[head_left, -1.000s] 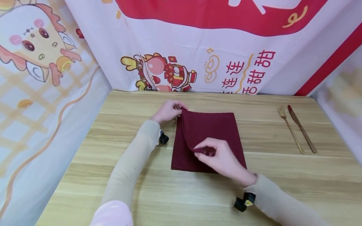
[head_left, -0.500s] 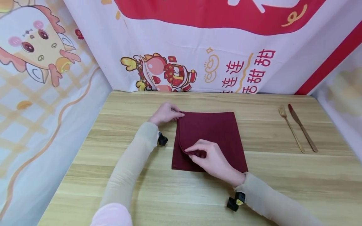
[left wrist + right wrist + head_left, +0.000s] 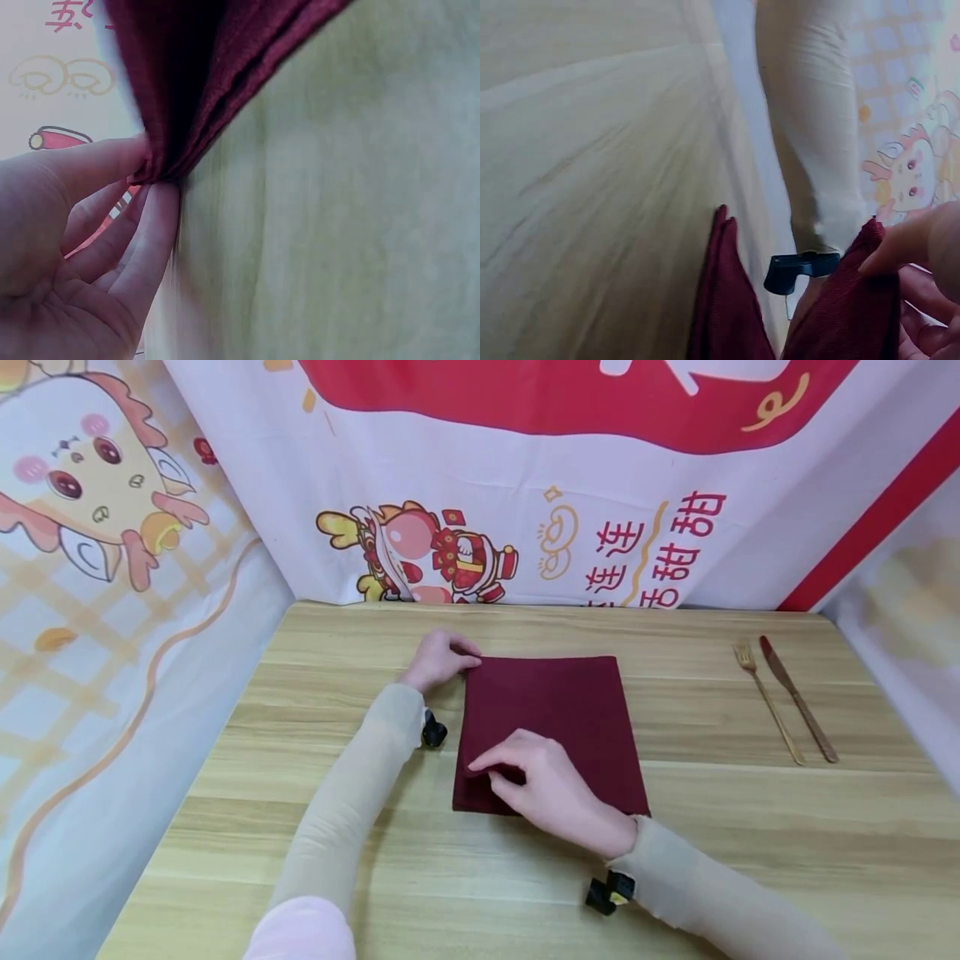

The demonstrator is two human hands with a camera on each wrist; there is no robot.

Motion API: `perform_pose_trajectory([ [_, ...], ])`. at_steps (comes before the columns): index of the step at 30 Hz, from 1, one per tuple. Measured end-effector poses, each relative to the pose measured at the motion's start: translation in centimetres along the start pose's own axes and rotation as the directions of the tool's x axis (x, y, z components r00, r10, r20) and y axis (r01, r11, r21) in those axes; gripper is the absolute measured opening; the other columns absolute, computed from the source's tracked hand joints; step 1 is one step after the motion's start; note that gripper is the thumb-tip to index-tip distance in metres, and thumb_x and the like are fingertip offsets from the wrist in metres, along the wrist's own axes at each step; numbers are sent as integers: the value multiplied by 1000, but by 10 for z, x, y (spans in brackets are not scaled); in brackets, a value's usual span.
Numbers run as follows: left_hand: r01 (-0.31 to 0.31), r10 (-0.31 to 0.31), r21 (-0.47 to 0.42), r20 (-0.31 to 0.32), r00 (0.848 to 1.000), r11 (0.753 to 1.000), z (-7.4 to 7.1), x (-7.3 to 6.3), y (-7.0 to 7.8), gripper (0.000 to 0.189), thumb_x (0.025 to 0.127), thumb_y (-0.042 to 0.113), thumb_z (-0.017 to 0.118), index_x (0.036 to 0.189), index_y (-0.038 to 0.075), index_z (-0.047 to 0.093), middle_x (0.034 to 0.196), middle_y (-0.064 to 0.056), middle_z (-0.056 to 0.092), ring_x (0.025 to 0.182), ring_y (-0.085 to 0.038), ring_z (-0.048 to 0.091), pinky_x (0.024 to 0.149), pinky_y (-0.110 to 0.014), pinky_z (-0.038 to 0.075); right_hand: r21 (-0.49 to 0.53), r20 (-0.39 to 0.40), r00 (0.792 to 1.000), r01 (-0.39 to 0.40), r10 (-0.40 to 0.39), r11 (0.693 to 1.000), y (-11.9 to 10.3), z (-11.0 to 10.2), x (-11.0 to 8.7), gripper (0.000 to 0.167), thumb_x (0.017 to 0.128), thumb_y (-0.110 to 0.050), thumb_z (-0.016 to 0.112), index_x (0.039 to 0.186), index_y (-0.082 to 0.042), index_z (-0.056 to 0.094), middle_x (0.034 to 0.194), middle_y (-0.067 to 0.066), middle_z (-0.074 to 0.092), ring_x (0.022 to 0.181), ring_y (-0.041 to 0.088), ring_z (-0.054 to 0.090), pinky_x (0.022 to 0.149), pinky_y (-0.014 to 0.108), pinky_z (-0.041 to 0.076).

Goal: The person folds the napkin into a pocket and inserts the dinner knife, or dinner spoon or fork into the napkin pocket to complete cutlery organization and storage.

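A dark red cloth napkin (image 3: 555, 702) lies folded in layers on the wooden table in the head view. At its far left corner my left hand (image 3: 438, 660) pinches the cloth. The left wrist view shows the left thumb and fingers (image 3: 161, 217) gripping the layered corner, with the layers parting beyond it. Over the near left part is my right hand (image 3: 543, 785), holding the top layer's corner between thumb and fingertips. In the right wrist view that corner (image 3: 870, 247) is raised above the lower layers (image 3: 724, 300).
A gold fork (image 3: 768, 702) and a gold knife (image 3: 798, 697) lie side by side at the right of the wooden table (image 3: 720, 843). A printed cloth backdrop (image 3: 285, 485) hangs behind the table, and another printed cloth is at the left.
The right hand has moved left with the top layer's corner, laying that layer over more of the lower ones. The left hand has stayed at the far left corner, shifting slightly.
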State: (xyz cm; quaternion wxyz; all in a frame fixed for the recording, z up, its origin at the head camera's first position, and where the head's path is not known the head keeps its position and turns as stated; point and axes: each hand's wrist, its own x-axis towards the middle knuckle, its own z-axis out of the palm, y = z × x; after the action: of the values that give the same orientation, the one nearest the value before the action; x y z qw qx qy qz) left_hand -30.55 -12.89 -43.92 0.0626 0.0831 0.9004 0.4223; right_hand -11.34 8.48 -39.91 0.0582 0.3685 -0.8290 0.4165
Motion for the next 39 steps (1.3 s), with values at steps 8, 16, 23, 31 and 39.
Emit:
perform_pose_trajectory([
  [8,5,-5,21,-8,1000,1000,1,2,0,11,89,16,81,98,11,81,101,-3,74,100,-19,63,92,-33,48,-174,199,979,69,-34,982,3,25,-3,24,93,-5,72,113,-15,79,109,-6,74,98,10,64,84,29,53],
  [16,-9,9,43,-3,1000,999,4,4,2,9,89,15,81,97,10,81,99,-3,74,98,-19,62,91,-34,48,-136,388,921,11,43,991,3,22,-7,38,98,-21,71,134,-12,68,135,3,64,123,13,59,101,36,49],
  [23,-29,28,27,27,999,999,1,2,3,17,93,19,77,107,8,79,102,-5,74,96,-20,64,89,-34,51,-120,316,946,-33,70,992,2,-29,0,46,97,-35,72,139,-15,65,142,0,59,131,13,53,109,39,41],
  [31,17,-17,-14,61,998,1000,-7,-2,4,23,99,25,70,116,10,76,104,-6,71,85,-19,68,76,-32,54,-128,-17,999,-40,39,991,16,-109,17,43,94,-23,77,133,-8,67,134,4,65,128,21,57,107,43,44],
  [39,-22,23,-13,67,997,1000,-13,-7,10,23,101,22,67,118,8,74,106,-5,69,93,-21,63,78,-35,52,-165,-215,972,-129,92,978,47,-157,30,40,92,-15,78,130,-6,70,129,5,68,123,24,59,98,48,49],
])
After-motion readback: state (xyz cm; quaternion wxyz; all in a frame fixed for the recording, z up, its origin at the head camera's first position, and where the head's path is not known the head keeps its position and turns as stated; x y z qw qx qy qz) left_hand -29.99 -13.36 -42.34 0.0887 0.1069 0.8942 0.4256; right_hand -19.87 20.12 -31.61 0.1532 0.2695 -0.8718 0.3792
